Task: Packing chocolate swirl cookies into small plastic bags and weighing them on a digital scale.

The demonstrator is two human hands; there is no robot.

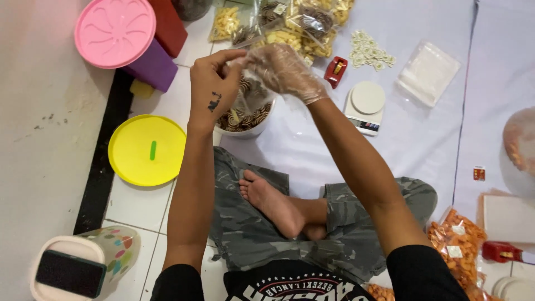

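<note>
Both hands, bare left hand (213, 89) and gloved right hand (285, 71), pinch a clear plastic snack bag (252, 95); a loose grip could drop it into the white bowl (245, 129) just below.

- Clear snack bags (290, 25) lie heaped at the top.
- A small clear bag (251, 92) hangs between both hands.
- Orange snack packets (460, 245) with white labels (454, 251) sit lower right.
- The scale's small screen (370, 126) shows dark.

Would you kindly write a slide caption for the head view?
Bare left hand and gloved right hand hold a clear bag over a white bowl of snacks.
</note>
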